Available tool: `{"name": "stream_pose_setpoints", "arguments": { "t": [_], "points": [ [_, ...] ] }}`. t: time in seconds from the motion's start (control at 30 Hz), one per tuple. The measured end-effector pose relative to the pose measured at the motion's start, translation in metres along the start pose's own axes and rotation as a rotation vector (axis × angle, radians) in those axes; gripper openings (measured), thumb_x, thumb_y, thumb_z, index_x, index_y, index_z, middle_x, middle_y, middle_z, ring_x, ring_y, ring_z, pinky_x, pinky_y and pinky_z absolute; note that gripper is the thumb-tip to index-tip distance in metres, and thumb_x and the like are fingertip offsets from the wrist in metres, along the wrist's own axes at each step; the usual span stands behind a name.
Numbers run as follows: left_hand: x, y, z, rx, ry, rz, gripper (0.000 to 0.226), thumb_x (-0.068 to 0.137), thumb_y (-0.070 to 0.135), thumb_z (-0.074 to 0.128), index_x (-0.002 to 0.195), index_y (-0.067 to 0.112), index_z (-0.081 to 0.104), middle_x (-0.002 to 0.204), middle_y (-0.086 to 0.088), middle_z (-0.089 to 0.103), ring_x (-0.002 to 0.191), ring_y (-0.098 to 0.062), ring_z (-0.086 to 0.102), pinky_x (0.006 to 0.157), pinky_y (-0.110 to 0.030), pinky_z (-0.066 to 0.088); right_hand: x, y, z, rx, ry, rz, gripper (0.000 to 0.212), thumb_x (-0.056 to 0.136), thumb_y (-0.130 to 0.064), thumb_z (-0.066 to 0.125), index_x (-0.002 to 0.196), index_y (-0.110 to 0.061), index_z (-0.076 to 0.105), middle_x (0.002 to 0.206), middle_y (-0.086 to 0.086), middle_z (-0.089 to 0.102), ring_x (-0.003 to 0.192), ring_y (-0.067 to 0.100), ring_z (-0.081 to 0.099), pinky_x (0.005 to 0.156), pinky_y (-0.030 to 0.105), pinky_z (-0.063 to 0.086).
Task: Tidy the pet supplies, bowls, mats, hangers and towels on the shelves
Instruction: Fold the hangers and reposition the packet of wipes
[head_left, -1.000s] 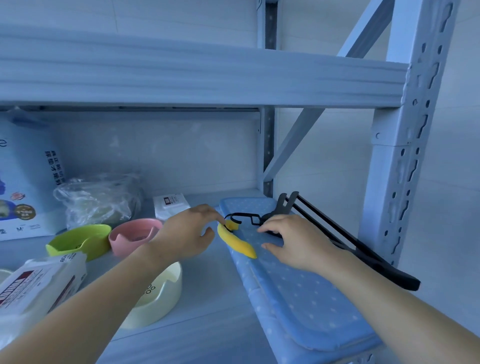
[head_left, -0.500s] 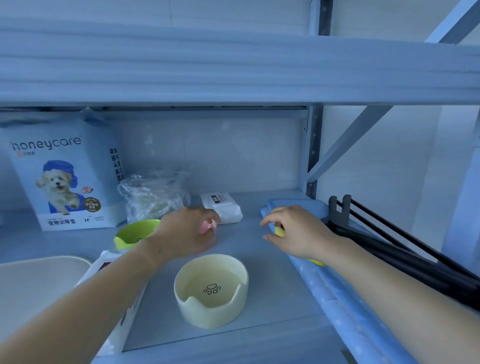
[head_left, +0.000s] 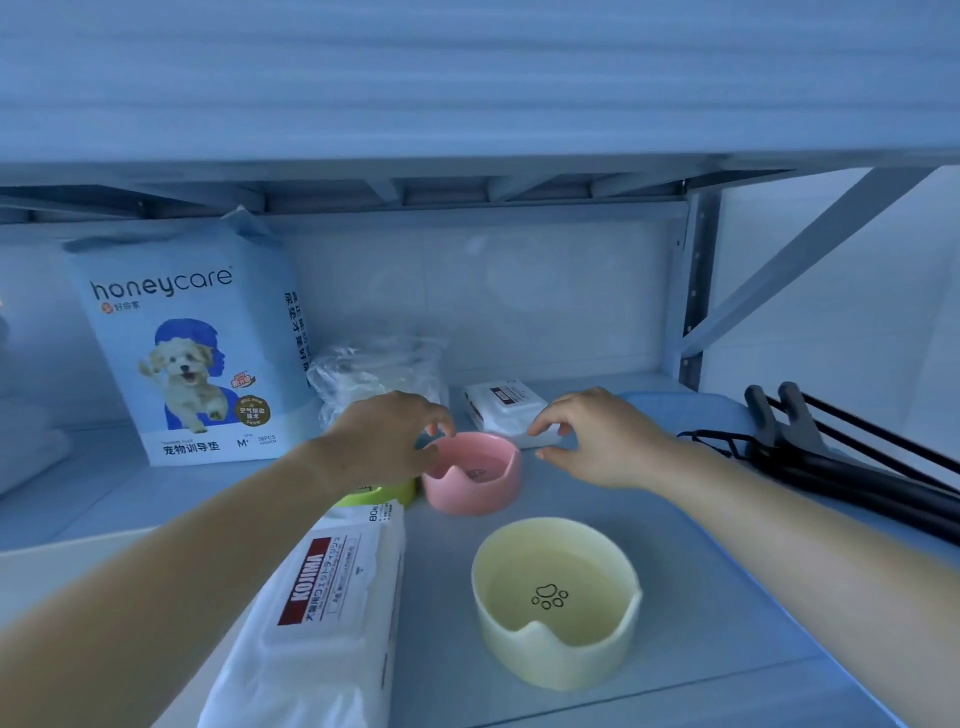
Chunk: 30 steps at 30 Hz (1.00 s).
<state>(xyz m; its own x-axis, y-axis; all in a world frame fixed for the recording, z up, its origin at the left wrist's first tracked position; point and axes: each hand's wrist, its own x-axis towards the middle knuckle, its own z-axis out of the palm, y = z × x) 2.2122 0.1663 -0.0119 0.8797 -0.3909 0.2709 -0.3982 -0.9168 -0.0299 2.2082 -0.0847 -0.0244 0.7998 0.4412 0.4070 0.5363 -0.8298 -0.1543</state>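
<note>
Now left hand (head_left: 382, 444), fingers (head_left: 440, 420) clamped on pink bowl (head_left: 475, 480) — right hand (head_left: 605, 441) off blue mat (head_left: 693, 410), fingers (head_left: 545, 423) apart.

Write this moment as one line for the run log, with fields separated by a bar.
left hand: pinches pink bowl rim | right hand: beside pink bowl, holds nothing | yellow bowl: nearer front, untouched
</note>
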Motion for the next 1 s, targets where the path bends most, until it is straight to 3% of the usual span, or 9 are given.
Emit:
{"name": "stream_pose_setpoints", "arguments": {
  "t": [0.17,0.33,0.47,0.63,0.7,0.8,0.87,1.0],
  "points": [
    [0.01,-0.016,0.012,-0.019,-0.058,0.093,0.02,0.083,0.039,0.056,0.103,0.042,0.059,0.104,0.023,0.059,0.095,-0.001,0.051,0.079,-0.025,0.044,0.019,-0.007,0.021,-0.008,-0.058,0.012,0.028,0.086,-0.035,0.06,0.114,-0.031,0.062,0.117,-0.015,0.06,0.106,0.01,0.051,0.074,0.02,0.032],
    [0.016,-0.015,0.023,-0.094,-0.122,0.176,0.022,0.083,0.037,0.06,0.104,0.04,0.063,0.1,0.02,0.063,0.091,-0.003,0.055,0.087,-0.029,0.047,0.025,-0.011,0.034,0.023,-0.2,0.062,0.042,0.085,-0.034,0.062,0.126,-0.027,0.055,0.127,-0.007,0.057,0.116,0.014,0.051,0.095,0.03,0.042],
    [0.019,-0.015,0.036,-0.052,-0.162,0.232,0.029,0.082,0.034,0.063,0.111,0.038,0.061,0.101,0.012,0.064,0.09,-0.003,0.058,0.084,-0.028,0.048,0.028,-0.009,0.04,0.005,-0.228,0.055,0.037,0.088,-0.03,0.058,0.124,-0.022,0.057,0.125,-0.005,0.055,0.115,0.015,0.049,0.096,0.031,0.041],
    [0.016,-0.009,0.042,-0.14,-0.157,0.28,0.023,0.082,0.033,0.062,0.104,0.039,0.063,0.092,0.02,0.063,0.074,0.011,0.055,0.072,-0.011,0.042,0.029,-0.003,0.038,0.011,-0.256,-0.008,0.025,0.087,-0.036,0.059,0.1,-0.017,0.067,0.096,-0.003,0.06,0.093,0.017,0.055,0.084,0.037,0.047],
    [0.014,-0.003,0.042,-0.246,-0.164,0.28,0.016,0.082,0.037,0.061,0.098,0.04,0.064,0.082,0.023,0.063,0.072,0.012,0.057,0.069,-0.009,0.044,0.03,0.001,0.032,0.026,-0.252,-0.003,0.022,0.086,-0.041,0.058,0.096,-0.025,0.068,0.082,-0.012,0.059,0.082,0.012,0.055,0.075,0.032,0.048],
    [0.015,0.003,0.038,-0.384,-0.158,0.242,0.019,0.076,0.051,0.061,0.093,0.043,0.063,0.077,0.023,0.064,0.073,0.006,0.06,0.069,-0.01,0.047,0.037,0.007,0.023,0.042,-0.201,0.01,0.021,0.085,-0.039,0.057,0.101,-0.031,0.067,0.074,-0.022,0.054,0.076,0.005,0.051,0.063,0.02,0.039],
    [0.021,0.002,0.033,-0.417,-0.149,0.202,0.027,0.07,0.056,0.068,0.093,0.042,0.063,0.081,0.024,0.064,0.076,0.006,0.061,0.068,-0.006,0.044,0.046,0.012,0.022,0.042,-0.17,-0.01,0.025,0.086,-0.037,0.056,0.107,-0.028,0.065,0.083,-0.021,0.058,0.08,0.006,0.051,0.068,0.021,0.04],
    [0.032,-0.006,0.029,-0.428,-0.166,0.114,0.045,0.054,0.062,0.078,0.092,0.042,0.064,0.089,0.026,0.063,0.084,0.009,0.057,0.071,-0.007,0.043,0.064,0.023,0.03,0.007,-0.19,0.008,0.034,0.09,-0.035,0.054,0.121,-0.024,0.058,0.122,-0.007,0.059,0.103,0.013,0.052,0.082,0.025,0.039]
  ]
}}
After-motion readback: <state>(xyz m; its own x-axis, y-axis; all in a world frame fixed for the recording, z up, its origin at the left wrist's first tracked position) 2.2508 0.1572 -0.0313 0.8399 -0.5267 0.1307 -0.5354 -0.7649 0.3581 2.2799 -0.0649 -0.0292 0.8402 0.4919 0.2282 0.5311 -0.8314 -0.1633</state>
